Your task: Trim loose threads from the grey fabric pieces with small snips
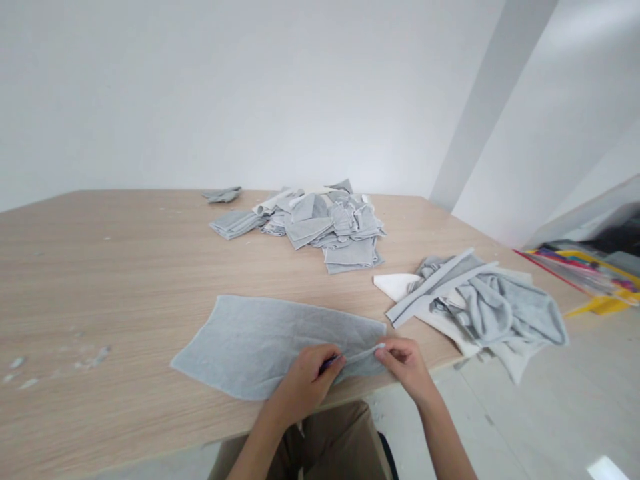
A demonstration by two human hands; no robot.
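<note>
A light grey piece of fabric [260, 340] lies spread near the table's front edge, its right part slightly creased and lifted. My left hand [307, 379] is closed on the near edge of this fabric, thumb against the fingers. A small dark purplish object [327, 364] shows between that thumb and the fingers, too little visible to name. With thumb and forefinger, my right hand [407, 368] pinches the fabric's right end. Between the two hands the edge is drawn into a narrow raised fold.
Several folded grey fabric pieces are heaped [325, 223] toward the wall, with one small piece [223, 194] apart at left. A loose pile of grey and white fabric [480, 300] hangs over the right edge. White scraps [100, 357] lie at left; a yellow-edged container [600, 273] stands far right.
</note>
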